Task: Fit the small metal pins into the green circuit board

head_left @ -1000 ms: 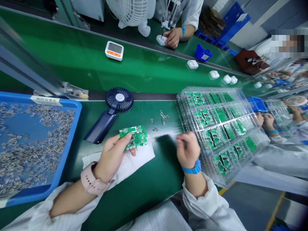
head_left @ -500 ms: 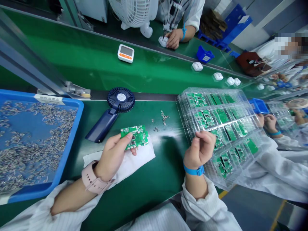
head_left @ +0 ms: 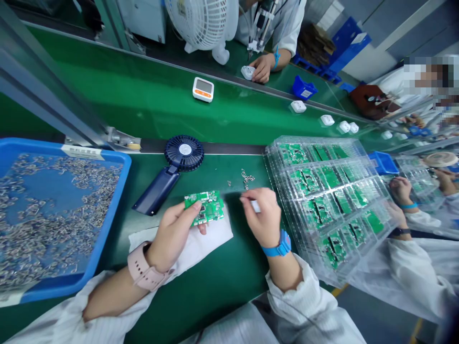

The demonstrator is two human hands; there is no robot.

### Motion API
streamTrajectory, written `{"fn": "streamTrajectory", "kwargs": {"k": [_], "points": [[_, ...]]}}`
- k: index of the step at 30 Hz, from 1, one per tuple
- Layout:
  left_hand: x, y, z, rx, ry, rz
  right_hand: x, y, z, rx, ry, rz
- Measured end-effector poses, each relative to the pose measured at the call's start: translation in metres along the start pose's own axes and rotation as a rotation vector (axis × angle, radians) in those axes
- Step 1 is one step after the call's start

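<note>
My left hand (head_left: 179,224) grips a green circuit board (head_left: 204,208) by its left edge, thumb on top, above a white cloth (head_left: 218,234). To its right, my right hand (head_left: 263,215) is closed with thumb and forefinger together, just short of a little heap of small metal clips (head_left: 247,177). Whatever is between those fingers is too small or hidden to make out; a whitish patch (head_left: 256,206) shows among them. A blue strap circles my right wrist.
At the left stands a blue tray (head_left: 124,191) full of loose metal clips. A dark handheld fan (head_left: 184,152) lies behind the cloth. Stacked clear trays (head_left: 287,239) of circuit boards stand at the right. Beyond are a white timer (head_left: 203,89) and a co-worker's hand (head_left: 263,68).
My right hand has moved left, away from the clear trays, toward the loose clips. My left hand still holds the circuit board in nearly the same place.
</note>
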State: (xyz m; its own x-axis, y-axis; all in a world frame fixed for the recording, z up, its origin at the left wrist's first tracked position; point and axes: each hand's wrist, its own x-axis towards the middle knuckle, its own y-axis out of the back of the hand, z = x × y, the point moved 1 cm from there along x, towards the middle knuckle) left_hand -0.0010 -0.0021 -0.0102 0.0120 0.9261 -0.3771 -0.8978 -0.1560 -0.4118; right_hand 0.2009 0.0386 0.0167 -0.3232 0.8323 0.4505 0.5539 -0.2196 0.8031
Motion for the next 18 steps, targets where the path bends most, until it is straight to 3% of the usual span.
{"fn": "streamTrajectory", "kwargs": {"k": [2,4,10,12,18], "points": [[0.000,0.001,-0.001,-0.004,0.000,-0.006,-0.003,0.012,0.001,0.091,0.045,0.302],[0.000,0.002,-0.002,-0.009,0.001,-0.003,-0.006,0.019,0.003,0.136,0.069,0.490],[0.000,0.002,-0.001,-0.003,-0.008,-0.010,-0.008,0.018,0.008,0.257,-0.057,0.558],[0.000,0.002,-0.001,-0.005,-0.005,-0.010,-0.006,0.019,0.009,0.250,-0.088,0.496],[0.001,0.003,-0.003,-0.007,0.005,0.007,0.002,0.007,0.013,0.114,-0.192,0.012]]}}
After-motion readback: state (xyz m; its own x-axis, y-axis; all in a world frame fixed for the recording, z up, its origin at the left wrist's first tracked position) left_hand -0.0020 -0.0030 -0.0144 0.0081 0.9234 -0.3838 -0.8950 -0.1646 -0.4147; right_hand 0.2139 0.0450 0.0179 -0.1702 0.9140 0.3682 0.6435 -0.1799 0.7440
